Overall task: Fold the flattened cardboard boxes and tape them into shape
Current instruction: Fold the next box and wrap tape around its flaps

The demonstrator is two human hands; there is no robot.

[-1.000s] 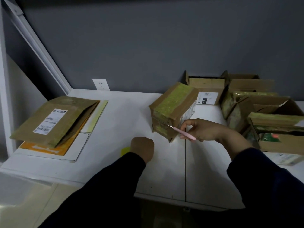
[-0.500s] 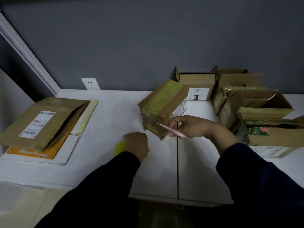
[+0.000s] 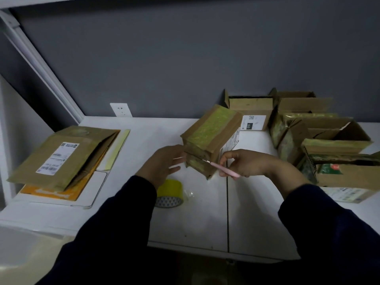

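On table (image 3: 197, 223): taped cardboard box (image 3: 209, 133) btwn L hand (image 3: 162, 164), fingers wide, & R hand (image 3: 247, 163) round pink-handled blade (image 3: 223, 168).

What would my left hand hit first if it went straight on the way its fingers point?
Probably the taped box, at its left side: the left hand points straight fingers at it from just short. Depth is unclear.

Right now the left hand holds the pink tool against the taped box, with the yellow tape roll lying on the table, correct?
No: in the head view the right hand holds the pink tool against the taped box. The yellow tape roll does lie on the table.
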